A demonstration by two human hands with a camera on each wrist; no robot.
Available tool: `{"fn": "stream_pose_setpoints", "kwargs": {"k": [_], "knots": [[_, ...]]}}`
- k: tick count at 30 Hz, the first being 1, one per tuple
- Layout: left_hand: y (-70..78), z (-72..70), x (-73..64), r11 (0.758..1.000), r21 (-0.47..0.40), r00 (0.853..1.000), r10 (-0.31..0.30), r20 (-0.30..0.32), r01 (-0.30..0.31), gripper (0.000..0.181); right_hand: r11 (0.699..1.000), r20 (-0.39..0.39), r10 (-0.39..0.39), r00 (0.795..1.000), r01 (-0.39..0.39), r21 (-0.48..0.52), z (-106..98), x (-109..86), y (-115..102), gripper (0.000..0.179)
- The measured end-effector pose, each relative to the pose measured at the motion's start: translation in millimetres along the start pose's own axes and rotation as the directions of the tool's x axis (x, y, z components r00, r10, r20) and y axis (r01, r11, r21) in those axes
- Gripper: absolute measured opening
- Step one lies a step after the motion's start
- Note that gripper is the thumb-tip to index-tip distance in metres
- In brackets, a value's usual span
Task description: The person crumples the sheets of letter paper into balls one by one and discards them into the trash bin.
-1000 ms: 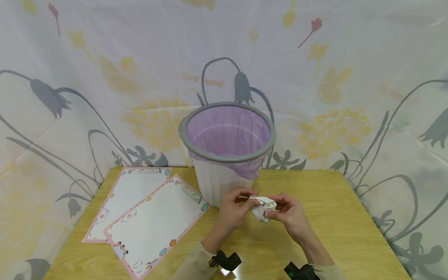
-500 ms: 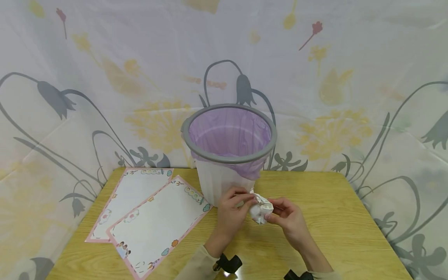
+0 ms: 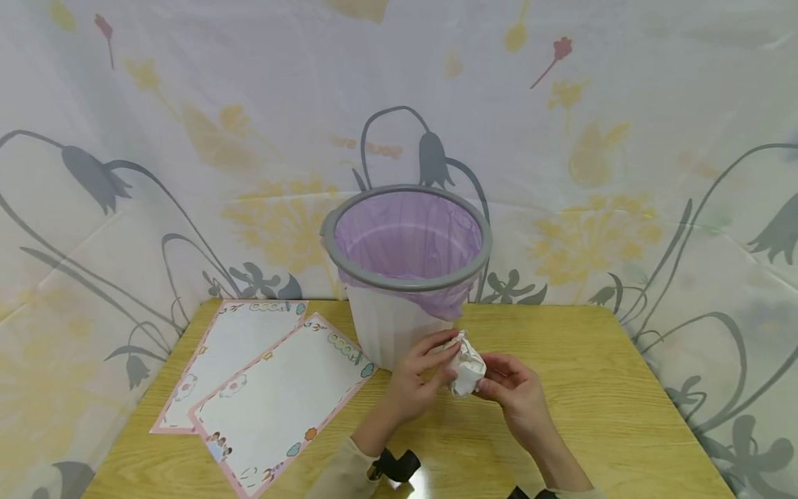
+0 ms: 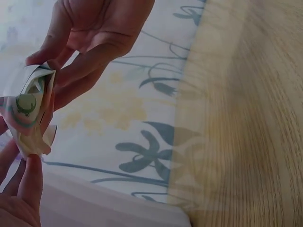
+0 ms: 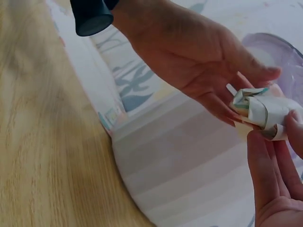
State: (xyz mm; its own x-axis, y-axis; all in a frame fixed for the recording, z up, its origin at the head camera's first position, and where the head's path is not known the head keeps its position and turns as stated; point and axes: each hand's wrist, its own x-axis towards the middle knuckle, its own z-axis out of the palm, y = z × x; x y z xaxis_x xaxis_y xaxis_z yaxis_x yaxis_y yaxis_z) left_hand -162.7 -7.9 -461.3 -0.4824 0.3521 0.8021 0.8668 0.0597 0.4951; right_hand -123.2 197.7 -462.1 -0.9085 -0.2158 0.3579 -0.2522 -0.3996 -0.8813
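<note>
Over the middle of the table (image 3: 623,416), just beside the bin (image 3: 386,326), hung the crumpled paper (image 3: 467,371), a white wad with printed colour peeking from its folds, and both hands had it! The left hand (image 3: 408,388) gripped one side with bent fingers; the right hand (image 3: 517,398) pinched the other between thumb and fingers. Trouble? Plenty seemed possible. Folded edges stood loose on that wad, so one slack pinch could have let it spring open or drop onto the wood. Close by was the bin's wall, and a careless knock from the left might have shoved it toward the far edge. Watch the purple bag (image 3: 405,242), too: its flap sagged outside the rim, loose enough to snag a finger. Toward the left edge lay a bordered sheet (image 3: 240,346), reaching near the far left corner, partly covered by a second sheet (image 3: 287,402) that a dragging sleeve (image 3: 349,471) could have skewed. And what a setting: yellowish wood grain, a bright shine (image 3: 420,482) toward the near edge, and a pale cloth (image 3: 654,69) of grey bellflowers and yellow plants beyond the far edge and down both sides!
</note>
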Motion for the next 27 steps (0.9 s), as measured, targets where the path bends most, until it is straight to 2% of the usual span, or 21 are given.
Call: {"fn": "stream_pose_setpoints", "kwargs": {"k": [3, 5, 10, 15, 18, 21, 23, 27], "knots": [[-1.4, -3.3, -2.3, 0.997, -0.073, 0.998, -0.029, 0.053, 0.032, 0.051, 1.0, 0.056, -0.004, 0.998, 0.004, 0.003, -2, -0.4, 0, 0.049], [-2.1, -4.0, -3.0, 0.992, -0.119, 0.997, -0.044, 0.065, 0.051, 0.056, 1.0, 0.094, 0.006, 0.996, -0.004, -0.019, -4, -0.3, 0, 0.049], [-3.4, -4.1, -3.6, 0.981, -0.185, 0.997, -0.058, 0.047, 0.066, 0.057, 0.995, 0.147, 0.046, 0.988, -0.033, -0.094, -5, 0.8, -1, 0.045], [1.3, -4.5, -0.7, 0.968, -0.229, 0.995, -0.097, 0.027, 0.101, 0.052, 0.997, 0.172, 0.04, 0.984, -0.028, -0.071, -4, 2.2, 0, 0.045], [12.5, -6.4, 4.1, 0.948, -0.264, 0.983, -0.18, 0.023, 0.179, 0.045, 0.998, 0.163, 0.031, 0.986, -0.023, -0.053, -4, 2.1, 4, 0.046], [26.3, -9.7, 10.2, 0.917, -0.287, 0.959, -0.281, 0.025, 0.276, 0.038, 0.998, 0.142, 0.029, 0.989, -0.022, -0.053, -4, 1.1, 7, 0.043], [32.3, -11.1, 12.8, 0.901, -0.293, 0.945, -0.326, 0.028, 0.32, 0.034, 0.998, 0.117, 0.038, 0.992, -0.032, -0.056, -4, 0.0, 10, 0.041], [19.6, -6.1, 4.7, 0.873, -0.324, 0.928, -0.371, 0.042, 0.364, 0.029, 0.997, 0.08, 0.05, 0.996, -0.046, -0.059, -4, -1.8, 13, 0.043]]}}
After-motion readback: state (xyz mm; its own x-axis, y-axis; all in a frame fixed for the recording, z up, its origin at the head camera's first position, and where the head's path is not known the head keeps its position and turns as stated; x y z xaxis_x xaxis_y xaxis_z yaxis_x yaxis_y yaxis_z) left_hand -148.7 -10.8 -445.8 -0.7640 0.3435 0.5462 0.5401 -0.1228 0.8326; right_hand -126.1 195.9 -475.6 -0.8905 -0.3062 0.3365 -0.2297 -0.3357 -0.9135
